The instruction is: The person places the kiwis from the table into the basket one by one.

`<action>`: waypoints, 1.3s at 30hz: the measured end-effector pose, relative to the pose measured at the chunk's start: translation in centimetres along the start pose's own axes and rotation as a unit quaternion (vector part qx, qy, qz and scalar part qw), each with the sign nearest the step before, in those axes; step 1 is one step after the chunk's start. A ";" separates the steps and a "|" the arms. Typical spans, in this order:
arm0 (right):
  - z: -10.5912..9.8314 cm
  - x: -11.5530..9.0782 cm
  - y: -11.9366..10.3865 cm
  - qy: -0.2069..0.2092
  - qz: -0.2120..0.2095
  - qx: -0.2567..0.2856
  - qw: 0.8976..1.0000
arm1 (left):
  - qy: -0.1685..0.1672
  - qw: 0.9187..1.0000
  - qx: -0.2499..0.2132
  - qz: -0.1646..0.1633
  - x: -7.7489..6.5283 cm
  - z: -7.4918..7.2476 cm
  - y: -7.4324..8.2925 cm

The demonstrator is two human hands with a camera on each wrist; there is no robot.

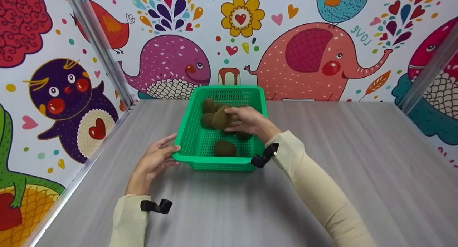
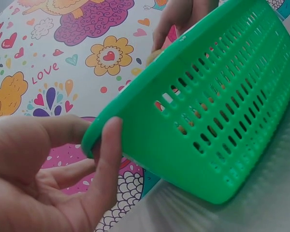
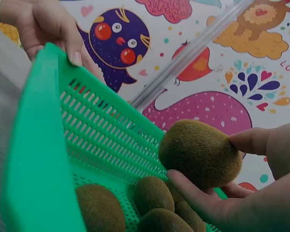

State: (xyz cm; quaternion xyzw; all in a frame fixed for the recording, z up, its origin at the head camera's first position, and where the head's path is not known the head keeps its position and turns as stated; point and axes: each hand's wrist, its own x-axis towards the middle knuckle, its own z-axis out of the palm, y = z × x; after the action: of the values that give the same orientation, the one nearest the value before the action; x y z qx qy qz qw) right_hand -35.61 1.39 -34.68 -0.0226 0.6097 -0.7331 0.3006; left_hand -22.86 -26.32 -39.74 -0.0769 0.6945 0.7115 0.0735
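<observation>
My right hand (image 1: pixel 247 120) pinches a brown, fuzzy kiwi (image 3: pixel 200 153) between thumb and fingers, above the other fruit in a green plastic basket (image 1: pixel 183 139). At the basket's near left corner, my left hand (image 1: pixel 154 160) grips the rim, its thumb and fingers on either side as the left wrist view shows. Several more kiwis lie inside: one alone near the front wall, a kiwi (image 1: pixel 224 148), and others grouped farther back, such as a kiwi (image 3: pixel 153 194). The right hand hides part of that group in the head view.
The basket stands on a grey wood-grain table (image 1: pixel 343 161), close to its back edge. Behind rises a wall panel (image 1: pixel 236 57) printed with cartoon animals, and a metal post (image 1: pixel 100 43) stands at the left corner. Black wrist mounts (image 1: pixel 156 206) are strapped over both sleeves.
</observation>
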 end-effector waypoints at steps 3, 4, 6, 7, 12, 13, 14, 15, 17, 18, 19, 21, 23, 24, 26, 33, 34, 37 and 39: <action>-0.4 0.5 0.1 -0.003 0.021 -0.003 1.000 | 0.001 1.000 0.004 -0.002 0.1 0.1 0.0; -0.5 0.6 0.1 -0.002 0.027 -0.009 1.000 | 0.001 1.000 0.006 -0.002 0.1 0.2 0.1; -0.7 0.8 0.1 0.002 0.038 -0.020 0.999 | 0.002 1.000 0.008 -0.002 0.2 0.3 0.1; -0.8 0.9 0.1 0.005 0.042 -0.027 0.999 | 0.002 1.000 0.010 -0.002 0.2 0.4 0.2; -1.0 1.1 0.3 0.020 0.060 -0.051 0.997 | 0.002 1.000 0.014 -0.001 0.3 0.5 0.4; -0.9 1.2 0.3 0.020 0.063 -0.053 0.996 | 0.003 1.000 0.014 -0.001 0.4 0.5 0.4; -0.8 1.2 0.4 0.019 0.066 -0.053 0.996 | 0.003 1.000 0.014 -0.001 0.4 0.5 0.4; -0.8 1.3 0.5 0.018 0.069 -0.055 0.996 | 0.003 1.000 0.015 -0.001 0.4 0.5 0.5; -0.6 1.3 0.6 0.014 0.074 -0.059 0.995 | 0.003 1.000 0.014 0.000 0.4 0.5 0.5; -0.5 1.3 0.7 0.012 0.076 -0.061 0.995 | 0.004 1.000 0.013 0.001 0.4 0.5 0.6; -0.4 1.3 0.7 0.011 0.077 -0.062 0.995 | 0.004 1.000 0.012 0.001 0.4 0.5 0.6; -0.2 1.3 0.7 0.010 0.081 -0.067 0.994 | 0.003 1.000 0.012 0.001 0.4 0.5 0.6; 0.0 1.3 0.8 0.011 0.085 -0.070 0.994 | 0.004 1.000 0.012 -0.001 0.4 0.4 0.5; 0.0 1.3 0.8 0.011 0.086 -0.072 0.994 | 0.004 1.000 0.012 -0.002 0.3 0.4 0.5; 0.0 1.3 0.9 0.010 0.086 -0.077 0.993 | 0.004 1.000 0.013 -0.005 0.2 0.4 0.5; -0.5 0.9 0.8 -0.014 0.072 -0.092 0.993 | 0.009 1.000 0.017 -0.005 0.1 0.3 0.4; -0.7 0.7 0.7 -0.017 0.069 -0.097 0.993 | 0.008 1.000 0.020 -0.005 0.1 0.3 0.4; -1.4 0.0 0.4 -0.023 0.059 -0.115 0.991 | 0.009 0.999 0.031 -0.003 -0.1 0.2 0.4; -2.0 -0.5 0.2 -0.028 0.052 -0.130 0.990 | 0.012 0.999 0.046 -0.002 -0.3 0.1 0.4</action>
State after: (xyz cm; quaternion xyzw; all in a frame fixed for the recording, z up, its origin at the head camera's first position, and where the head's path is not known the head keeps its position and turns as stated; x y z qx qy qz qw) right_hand -35.90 3.33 -35.23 -0.0499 0.6916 -0.6299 0.3499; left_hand -22.67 -26.19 -39.32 -0.0829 0.7269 0.6781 0.0700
